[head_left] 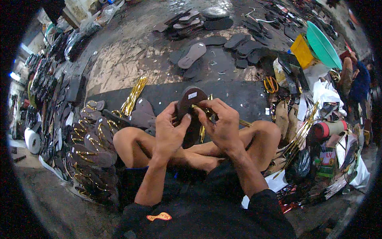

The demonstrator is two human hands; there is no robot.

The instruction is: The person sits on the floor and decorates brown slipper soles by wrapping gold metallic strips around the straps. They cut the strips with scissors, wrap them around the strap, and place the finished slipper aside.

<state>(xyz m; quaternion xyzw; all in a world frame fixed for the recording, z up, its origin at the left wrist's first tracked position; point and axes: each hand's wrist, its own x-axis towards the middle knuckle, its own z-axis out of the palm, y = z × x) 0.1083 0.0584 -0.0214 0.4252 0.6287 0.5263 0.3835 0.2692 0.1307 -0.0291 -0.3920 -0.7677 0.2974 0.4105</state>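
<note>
A dark brown sandal sole [186, 100] with a small white label stands tilted up above my crossed legs. Its edge is gripped by my left hand [170, 124], thumb in front and fingers behind. My right hand [221, 120] pinches a shiny gold strap [195, 106] against the sole's right side. More of the gold strap hangs below and beside the right fingers. Where strap and sole meet is partly hidden by the fingertips.
Sandals with gold straps [93, 141] are heaped at my left, beside a gold strap bundle [133, 95]. Loose soles [193, 55] lie ahead. Orange-handled scissors [271, 85], more gold straps [300, 135] and a green basin [323, 47] are at right. Another person [358, 79] sits far right.
</note>
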